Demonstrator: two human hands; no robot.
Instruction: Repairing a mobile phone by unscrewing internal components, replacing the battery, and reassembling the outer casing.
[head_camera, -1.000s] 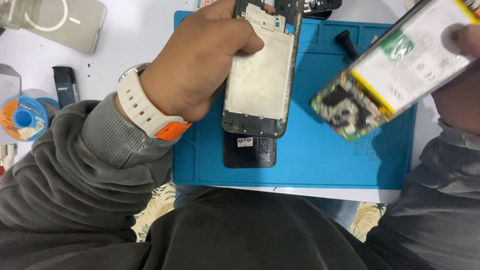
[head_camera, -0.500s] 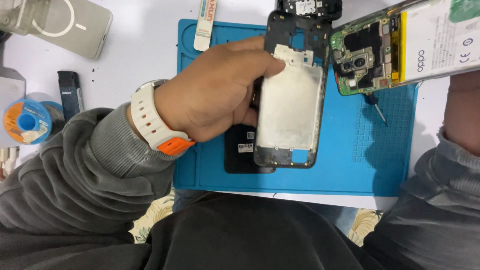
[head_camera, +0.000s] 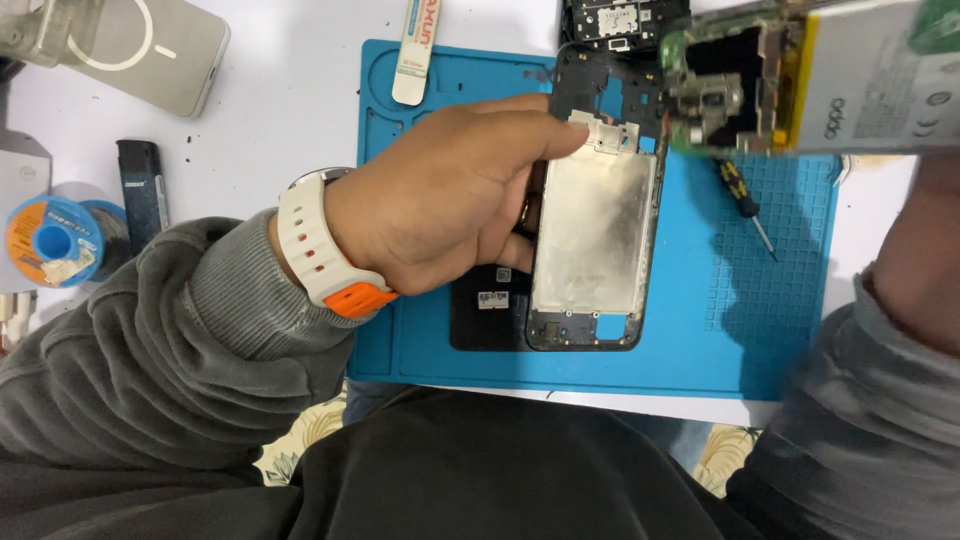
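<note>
A black phone frame with a bare silver metal plate in its middle (head_camera: 597, 235) is lying lengthwise over the blue silicone repair mat (head_camera: 780, 300), and the left hand (head_camera: 445, 195) is closing around its left edge, thumb pressing on the upper part of the plate and fingers curling under the side, so the frame is firmly held. Half hidden beneath that hand and frame, a flat black rectangular panel (head_camera: 485, 325) is resting on the mat. Up at the top right, an opened phone body with a green circuit board, camera module and a pale battery edged in yellow (head_camera: 790, 85) is hovering above the mat; the right hand is showing only as a blurred wrist and grey sleeve (head_camera: 915, 290) at the edge, and its grip cannot be told. A small black-and-yellow screwdriver (head_camera: 745, 200) is lying on the mat's gridded area. A white plastic prying tool (head_camera: 415, 55) is sitting across the mat's top edge. On the white table to the left, a beige power bank (head_camera: 150, 50), a black lighter (head_camera: 140, 190) and a blue solder spool (head_camera: 55, 240) are sitting well apart from the work.
</note>
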